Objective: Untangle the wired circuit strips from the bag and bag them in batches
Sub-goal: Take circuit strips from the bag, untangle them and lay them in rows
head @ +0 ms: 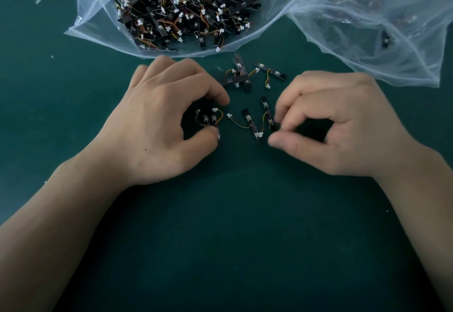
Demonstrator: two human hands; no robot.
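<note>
2 bags (93, 5), 2 hands (159, 115), approx 8 loose strips (248, 121), many more bagged

One head-worn wide-angle view, facing forward and down, close over the dark green matte tabletop (245, 238), clear plastic bag of wired strips (98, 17) cropped at top

Work surface seen from above. A dark green, matte tabletop (232, 250) fills the whole view; its edges are out of frame. The tone runs from lighter teal at the upper left to near-black in the lower centre. Lighting is soft and diffuse, with only faint shadows. Small white scraps (38, 1) lie at the far left, and a tiny speck (387, 211) lies at the right.
</note>
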